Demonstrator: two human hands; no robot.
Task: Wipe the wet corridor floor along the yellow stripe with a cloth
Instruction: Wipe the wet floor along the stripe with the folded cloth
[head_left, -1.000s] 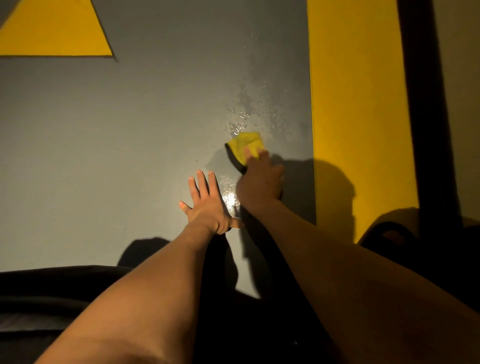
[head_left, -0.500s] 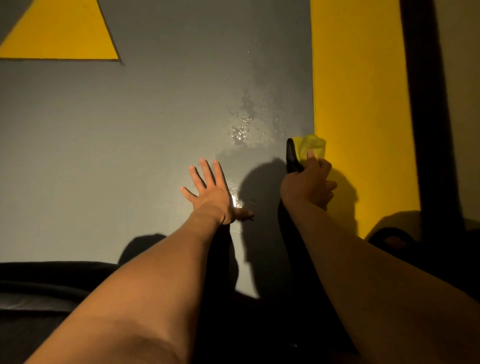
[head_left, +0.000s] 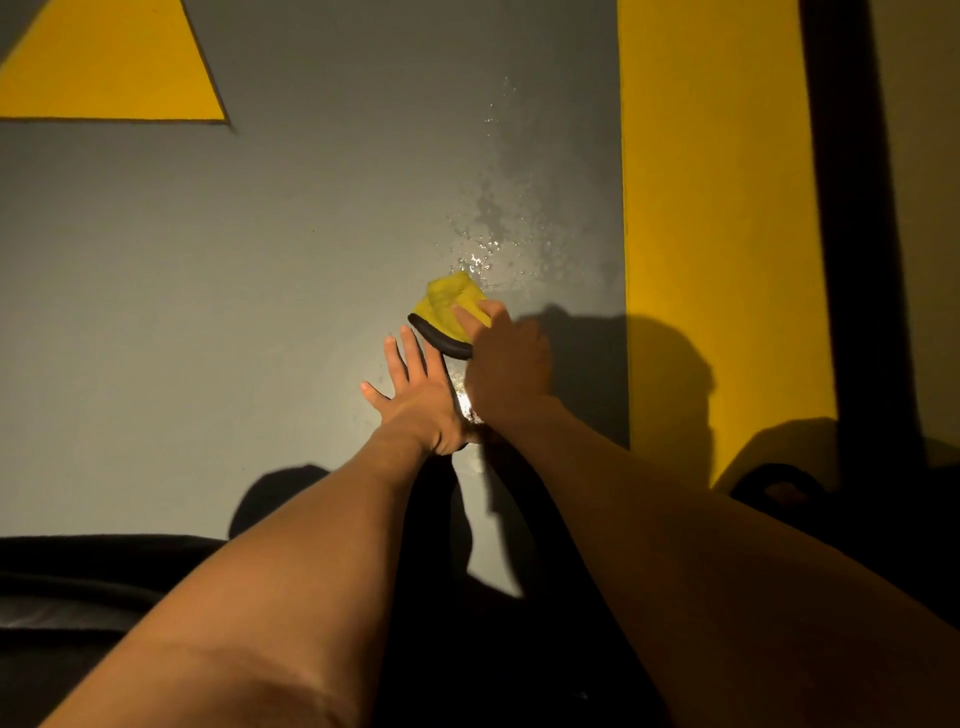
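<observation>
**Cloth position at the wet patch**

My left hand (head_left: 415, 400) lies flat on the grey corridor floor (head_left: 208, 312), fingers straight and spread, just beside my right hand (head_left: 506, 358). My right fingers press the folded yellow cloth with a black edge (head_left: 447, 312) against the floor below the glistening water droplets (head_left: 498, 249). The wide yellow floor stripe (head_left: 711, 208) runs to the right; a yellow triangle marking (head_left: 109, 67) sits far left. Half a second ago the cloth touched the stripe's edge; it is now left of it, near my left fingertips.

Floor (head_left: 260, 312): plain grey. Stripe (head_left: 717, 208): solid yellow. Triangle (head_left: 109, 73): yellow, thin dark outline. Cloth (head_left: 449, 306): yellow, black trim. Band (head_left: 852, 208) beside the stripe: black.
</observation>
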